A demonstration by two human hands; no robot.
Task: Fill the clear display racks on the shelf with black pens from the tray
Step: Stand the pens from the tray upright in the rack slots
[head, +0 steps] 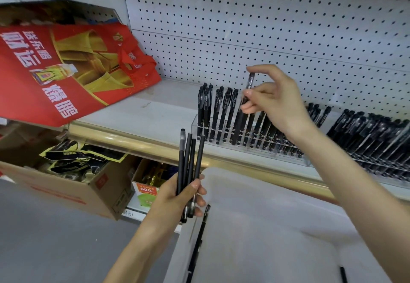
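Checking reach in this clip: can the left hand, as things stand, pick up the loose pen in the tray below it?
Probably not cleanly. The loose pen lies uncovered in the tray just below the left hand, so the way is free, but that hand already grips a bundle of pens.

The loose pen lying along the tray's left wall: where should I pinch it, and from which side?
Pinch the pen mid-barrel, coming down from above and from the right. It lies flat, lengthwise close beside the tray wall, so only its top and right side look free.
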